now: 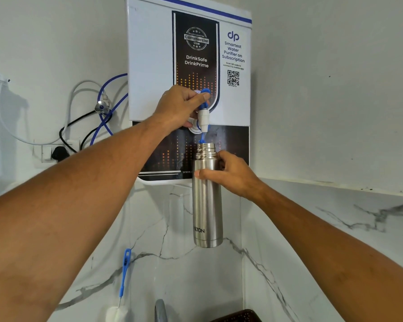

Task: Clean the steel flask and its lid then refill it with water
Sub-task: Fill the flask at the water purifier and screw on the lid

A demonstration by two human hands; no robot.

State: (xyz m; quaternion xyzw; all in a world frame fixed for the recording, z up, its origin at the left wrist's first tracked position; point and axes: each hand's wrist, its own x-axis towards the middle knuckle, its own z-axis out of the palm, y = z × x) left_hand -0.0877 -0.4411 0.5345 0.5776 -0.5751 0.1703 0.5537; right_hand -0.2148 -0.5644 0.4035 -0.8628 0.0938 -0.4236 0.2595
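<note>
Refilling looks underway: the right hand (230, 175) grips the uncapped Milton steel flask (207, 205), mouth under the purifier tap (203, 119) at twelve o'clock; the left hand (180, 108) pinches its blue lever (204, 90). Next: release before overflow.

Steel flask (207, 205): uncapped, upright, held at upper body by right hand (229, 176), mouth just beneath white tap spout (204, 119).
Blue tap lever (205, 92): gripped by left hand (182, 106).
Water purifier (149, 66): wall-mounted.
Blue-handled bottle brush (125, 273): seen against marble wall, lower left.
</note>
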